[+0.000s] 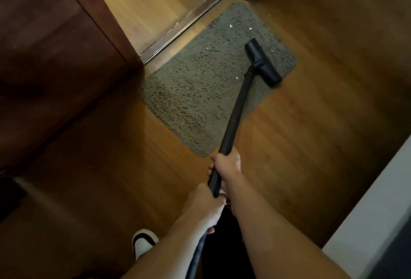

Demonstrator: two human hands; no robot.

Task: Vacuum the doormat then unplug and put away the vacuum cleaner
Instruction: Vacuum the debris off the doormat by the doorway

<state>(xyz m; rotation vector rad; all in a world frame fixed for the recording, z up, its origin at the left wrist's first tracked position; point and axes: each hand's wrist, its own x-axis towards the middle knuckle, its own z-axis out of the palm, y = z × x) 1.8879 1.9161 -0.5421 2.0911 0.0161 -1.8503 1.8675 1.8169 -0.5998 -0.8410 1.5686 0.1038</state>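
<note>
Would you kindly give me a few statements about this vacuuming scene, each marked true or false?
1. Both the left hand and the right hand grip the wand. True.
2. The nozzle sits on bare wood, off the doormat. False: it rests on the doormat, near its right edge.
3. White scraps lie on the doormat. True.
4. The left hand is the one nearer the nozzle. False: the right hand grips further along the wand, closer to the nozzle.
5. The doormat is bright red. False: it is grey.
</note>
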